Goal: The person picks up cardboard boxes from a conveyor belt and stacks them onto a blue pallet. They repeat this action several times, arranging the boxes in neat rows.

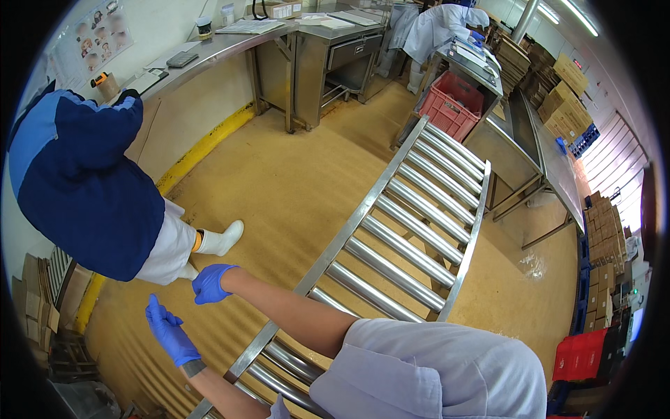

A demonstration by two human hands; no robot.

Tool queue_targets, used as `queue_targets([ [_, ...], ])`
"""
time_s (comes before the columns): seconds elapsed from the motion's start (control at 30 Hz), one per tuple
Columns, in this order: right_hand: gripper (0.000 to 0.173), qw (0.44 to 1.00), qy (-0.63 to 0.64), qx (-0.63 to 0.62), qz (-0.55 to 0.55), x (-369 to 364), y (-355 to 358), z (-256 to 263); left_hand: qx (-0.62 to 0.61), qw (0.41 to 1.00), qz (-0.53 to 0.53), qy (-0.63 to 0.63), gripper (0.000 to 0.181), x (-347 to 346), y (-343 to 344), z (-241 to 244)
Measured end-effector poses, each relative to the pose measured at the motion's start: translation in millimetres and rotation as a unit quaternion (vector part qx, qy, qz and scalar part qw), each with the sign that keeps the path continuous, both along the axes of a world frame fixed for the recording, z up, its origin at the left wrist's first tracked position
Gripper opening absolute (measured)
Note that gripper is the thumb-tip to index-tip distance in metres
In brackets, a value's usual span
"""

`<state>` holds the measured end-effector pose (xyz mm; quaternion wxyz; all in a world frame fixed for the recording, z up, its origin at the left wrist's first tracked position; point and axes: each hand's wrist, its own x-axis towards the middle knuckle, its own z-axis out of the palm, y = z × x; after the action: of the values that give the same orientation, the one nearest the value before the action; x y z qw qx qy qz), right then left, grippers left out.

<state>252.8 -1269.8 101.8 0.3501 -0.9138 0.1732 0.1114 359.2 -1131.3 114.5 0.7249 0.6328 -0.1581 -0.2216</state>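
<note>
My left hand (170, 331), in a blue glove, is raised over the tan floor with one finger extended and the others partly bent; nothing is in it. Close by, my right hand (212, 284) wears a matching glove. Its fingers are curled in, and no object shows in it. Under my forearms runs a roller conveyor (390, 230) with shiny metal rollers and side rails. Neither glove touches it. Beyond my hands stands a person in a dark blue jacket (91, 194) and white boots (222, 240), facing the wall counter.
A steel counter (230, 44) holds papers and a grey device (182, 59). A red crate (451, 105) sits under a far bench, where another person in white (439, 29) bends over. Cardboard boxes (568, 107) and a steel table (562, 173) stand right.
</note>
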Motion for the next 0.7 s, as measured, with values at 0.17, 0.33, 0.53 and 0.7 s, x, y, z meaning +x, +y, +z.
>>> queue_targets([
  [0.17,0.042,1.0,0.009,0.01,-0.009,-2.0,-0.4,1.8,-0.048,0.986,0.077,0.142,0.012,0.6,13.3,18.9],
  [0.33,0.041,1.0,0.001,0.007,-0.02,-1.6,1.0,1.1,-0.191,0.938,0.093,0.273,0.032,6.4,15.8,24.4],
  [0.53,0.041,1.0,0.007,0.005,-0.008,-0.2,0.5,1.3,-0.334,0.874,-0.099,0.338,0.05,32.0,34.9,0.7],
  [0.7,0.041,1.0,0.01,0.011,-0.007,-2.0,1.0,5.8,-0.366,0.855,-0.093,0.355,0.051,35.3,37.7,-1.7],
])
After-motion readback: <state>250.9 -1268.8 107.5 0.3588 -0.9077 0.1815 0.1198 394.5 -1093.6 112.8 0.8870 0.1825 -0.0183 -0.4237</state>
